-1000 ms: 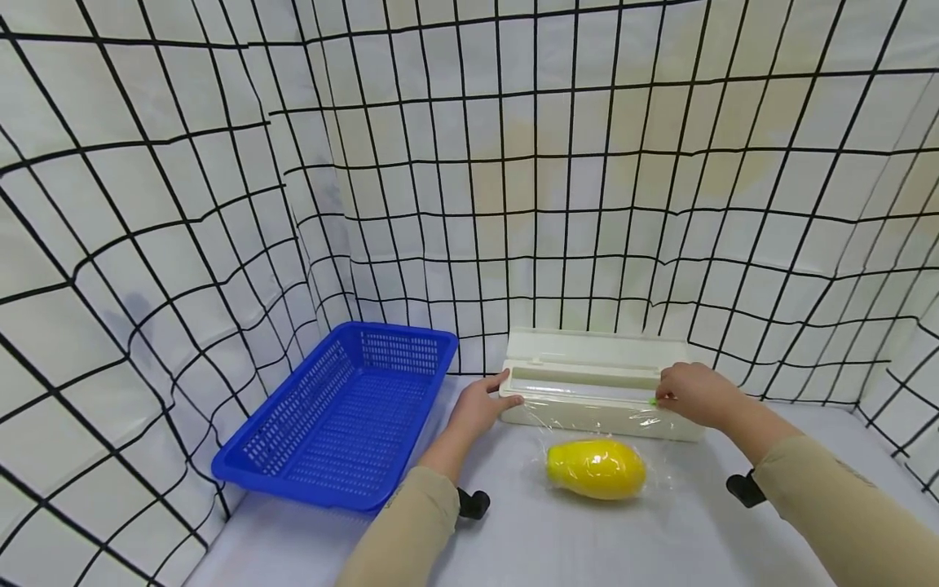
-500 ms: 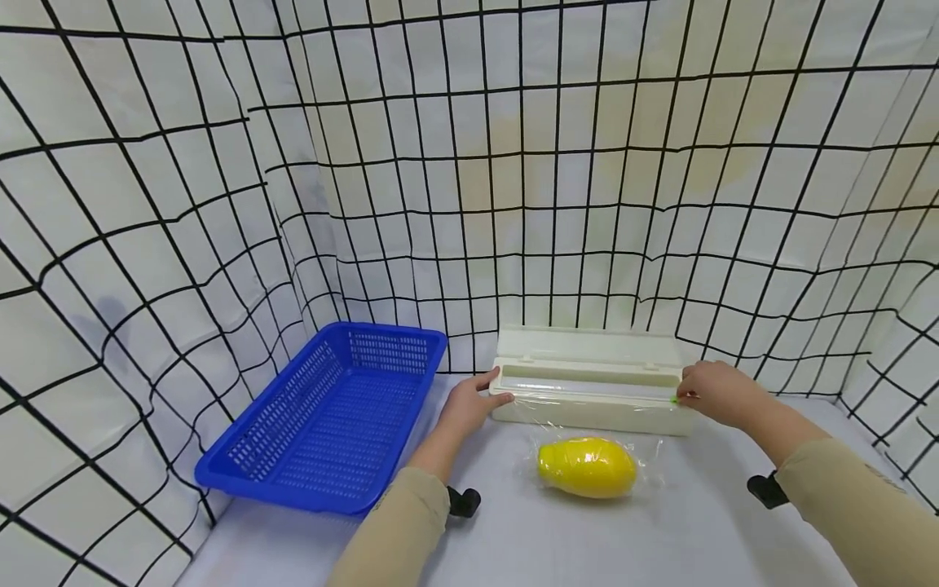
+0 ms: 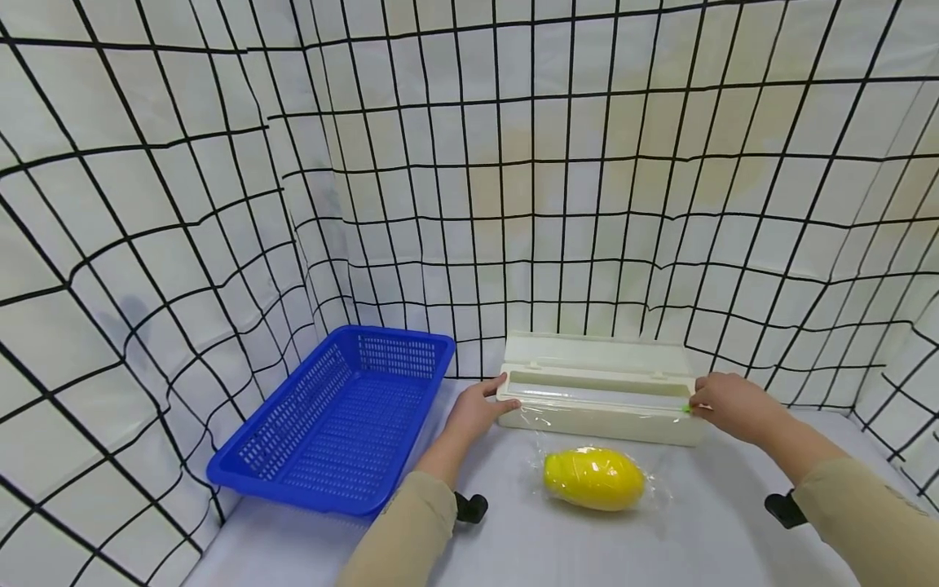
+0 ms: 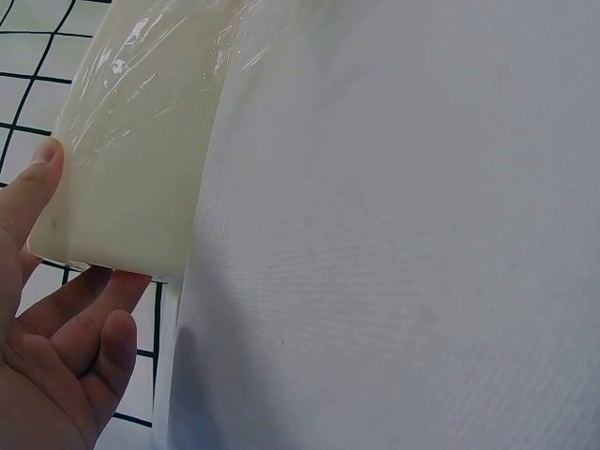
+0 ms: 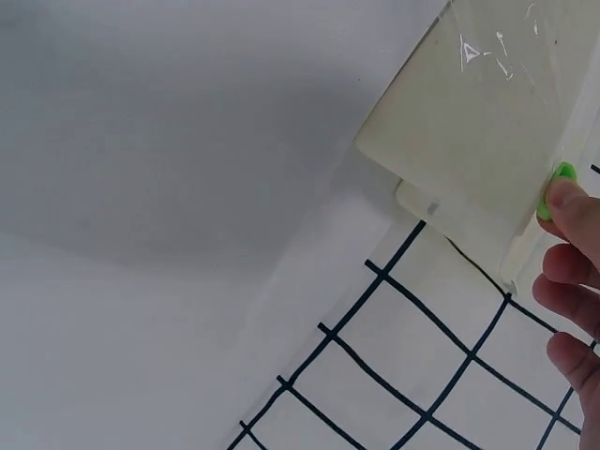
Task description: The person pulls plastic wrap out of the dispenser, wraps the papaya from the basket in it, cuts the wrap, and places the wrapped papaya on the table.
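A cream cling film dispenser box (image 3: 609,421) stands at the back of the table, its lid (image 3: 597,352) raised and a film roll visible inside. My left hand (image 3: 472,410) grips its left end, thumb on the front and fingers around the end, as the left wrist view shows. At the right end my right hand (image 3: 741,406) pinches a small green slider (image 5: 560,192) on the box's front edge. In front of the box lies a yellow oblong fruit-like object (image 3: 594,479), its exact kind unclear. Clear film lies around it and over the box's front.
A blue perforated plastic basket (image 3: 333,432) sits left of my left arm. White cloth with a black wire grid (image 3: 535,216) walls the table at the back and both sides. The table (image 3: 587,554) has a white covering.
My right hand has moved right with the green slider along the front edge to the box's right end. The left hand stays on the left end. The camera has shifted slightly.
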`<state>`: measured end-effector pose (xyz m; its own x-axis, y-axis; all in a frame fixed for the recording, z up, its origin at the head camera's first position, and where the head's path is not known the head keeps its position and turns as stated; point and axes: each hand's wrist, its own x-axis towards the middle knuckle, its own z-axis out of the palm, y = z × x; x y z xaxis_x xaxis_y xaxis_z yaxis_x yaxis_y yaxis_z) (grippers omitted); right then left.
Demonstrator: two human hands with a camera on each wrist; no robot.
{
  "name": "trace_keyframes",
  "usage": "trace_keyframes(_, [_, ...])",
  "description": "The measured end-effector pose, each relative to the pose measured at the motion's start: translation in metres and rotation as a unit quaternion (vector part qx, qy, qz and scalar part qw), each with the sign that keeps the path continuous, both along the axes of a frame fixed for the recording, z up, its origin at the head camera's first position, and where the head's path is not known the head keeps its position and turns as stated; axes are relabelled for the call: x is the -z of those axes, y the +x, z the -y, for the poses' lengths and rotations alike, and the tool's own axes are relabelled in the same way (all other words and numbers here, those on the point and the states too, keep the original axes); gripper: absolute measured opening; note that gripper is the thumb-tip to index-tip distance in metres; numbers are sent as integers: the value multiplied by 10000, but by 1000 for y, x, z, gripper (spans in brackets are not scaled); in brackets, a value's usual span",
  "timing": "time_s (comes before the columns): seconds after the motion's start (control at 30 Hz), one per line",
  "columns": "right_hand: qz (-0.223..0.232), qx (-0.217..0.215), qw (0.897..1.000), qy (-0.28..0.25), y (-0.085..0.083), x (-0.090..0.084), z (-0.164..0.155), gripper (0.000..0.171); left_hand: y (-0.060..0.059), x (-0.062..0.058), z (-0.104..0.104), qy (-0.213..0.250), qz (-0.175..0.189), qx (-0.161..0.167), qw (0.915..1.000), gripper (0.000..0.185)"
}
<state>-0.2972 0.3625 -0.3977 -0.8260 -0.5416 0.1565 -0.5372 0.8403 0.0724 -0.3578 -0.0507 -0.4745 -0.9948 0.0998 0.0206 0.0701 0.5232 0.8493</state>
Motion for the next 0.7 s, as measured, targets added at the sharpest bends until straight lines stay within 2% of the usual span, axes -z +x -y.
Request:
trace_keyframes(0.13, [-108,129,9998,82,4,0,-9,6,0,-1,-1,1,-20,-23,10000,71])
trace_keyframes(0.37, [278,729,9967,-223,7,5,-9,10,6,-5,-3,-90,42,-22,9999,70])
trace_keyframes(0.57, [80,994,9933,-585,14,11,-1,21,11,-7,-4,-71,82,-57,9999,69])
trace_keyframes(0.7, [-103,978,9913,-880,16,17,11,26,9,-7,-6,-185,48,-25,9998,69])
